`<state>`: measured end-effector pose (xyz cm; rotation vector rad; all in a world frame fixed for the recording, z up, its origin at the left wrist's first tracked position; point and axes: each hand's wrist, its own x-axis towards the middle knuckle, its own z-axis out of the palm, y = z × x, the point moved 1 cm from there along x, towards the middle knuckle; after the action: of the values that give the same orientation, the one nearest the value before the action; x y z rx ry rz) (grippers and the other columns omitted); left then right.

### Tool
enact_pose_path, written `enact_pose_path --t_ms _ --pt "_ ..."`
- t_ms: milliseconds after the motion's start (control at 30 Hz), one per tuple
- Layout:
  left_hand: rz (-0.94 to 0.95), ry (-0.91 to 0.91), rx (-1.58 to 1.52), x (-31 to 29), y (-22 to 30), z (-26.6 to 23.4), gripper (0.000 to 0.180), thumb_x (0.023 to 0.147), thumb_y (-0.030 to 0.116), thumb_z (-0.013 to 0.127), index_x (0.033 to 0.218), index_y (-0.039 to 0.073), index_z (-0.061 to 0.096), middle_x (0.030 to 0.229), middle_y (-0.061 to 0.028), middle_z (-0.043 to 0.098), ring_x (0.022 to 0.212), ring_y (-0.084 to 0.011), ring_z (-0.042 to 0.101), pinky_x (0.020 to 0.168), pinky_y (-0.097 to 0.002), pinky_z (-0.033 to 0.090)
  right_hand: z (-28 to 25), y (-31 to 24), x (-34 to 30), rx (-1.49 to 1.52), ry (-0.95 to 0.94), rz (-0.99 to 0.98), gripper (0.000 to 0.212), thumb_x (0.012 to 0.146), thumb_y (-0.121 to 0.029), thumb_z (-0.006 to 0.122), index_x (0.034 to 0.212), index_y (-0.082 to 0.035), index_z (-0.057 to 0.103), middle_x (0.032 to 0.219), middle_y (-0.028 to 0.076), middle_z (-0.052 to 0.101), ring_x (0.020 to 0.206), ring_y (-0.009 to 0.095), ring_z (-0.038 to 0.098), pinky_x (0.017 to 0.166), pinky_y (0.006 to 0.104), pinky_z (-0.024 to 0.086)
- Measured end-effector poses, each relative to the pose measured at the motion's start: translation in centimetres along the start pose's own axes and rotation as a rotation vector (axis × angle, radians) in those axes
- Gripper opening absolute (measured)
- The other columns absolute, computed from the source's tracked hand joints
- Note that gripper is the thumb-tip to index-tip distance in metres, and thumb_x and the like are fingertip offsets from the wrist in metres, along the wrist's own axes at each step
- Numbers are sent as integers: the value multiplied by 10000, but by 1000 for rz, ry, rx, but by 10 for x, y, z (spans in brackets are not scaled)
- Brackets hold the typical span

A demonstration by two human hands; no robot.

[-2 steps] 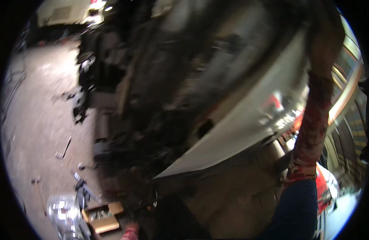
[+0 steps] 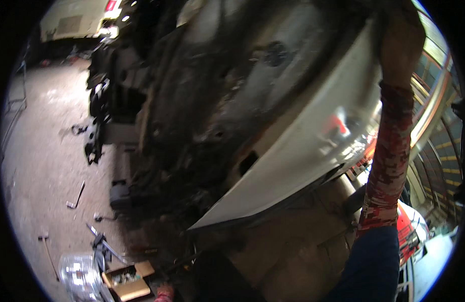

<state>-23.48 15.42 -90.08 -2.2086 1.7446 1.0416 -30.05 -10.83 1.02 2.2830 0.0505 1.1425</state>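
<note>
- One long-handled hammer (image 2: pixel 49 256) is lying on the floor (image 2: pixel 41 166) at far left.
- Next, a clear ribbed piece (image 2: pixel 79 269) is catching the light, while an angled tool (image 2: pixel 77 195) is lying farther up the floor.
- An opened cardboard box (image 2: pixel 129 289) is holding small parts (too small to tell apart).
- Just right of the box, the left hand (image 2: pixel 164 288) is showing only slightly at the lower edge; I cannot tell how far it is opening or whether it is holding anything.
- Filling the middle, a grimy vehicle body (image 2: pixel 237 83) is standing with its white panel (image 2: pixel 288 166) slanting from lower centre towards upper right.
- At upper right, the right hand (image 2: pixel 405 45) is resting by the panel's upper end, its fingers disappearing into shadow; I cannot tell how far they are closing or whether they are gripping the edge.
</note>
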Motion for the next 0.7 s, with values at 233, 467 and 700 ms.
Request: enact_pose_path --t_ms 233,467,700 --pt "14 -20 77 131 5 -101 316 909 304 640 1126 93 731 1144 -143 687 1046 -282 657 904 -405 534 43 41 24 -346 111 -341 335 957 -22 513 1277 -1 608 1274 105 623 1169 187 559 955 296 439" --pt "47 -53 100 183 6 -141 331 913 324 641 1132 92 731 1084 -123 698 970 -258 663 847 -387 540 50 38 31 -124 142 -25 434 1042 -248 491 1368 36 514 1355 137 556 1279 239 489 1104 349 353" --pt "105 -92 107 181 8 -144 346 918 344 643 1138 91 730 1025 -103 709 894 -235 670 789 -369 547 36 36 34 -332 102 -60 447 1049 -261 444 1379 36 502 1376 157 540 1321 246 453 1138 355 311"
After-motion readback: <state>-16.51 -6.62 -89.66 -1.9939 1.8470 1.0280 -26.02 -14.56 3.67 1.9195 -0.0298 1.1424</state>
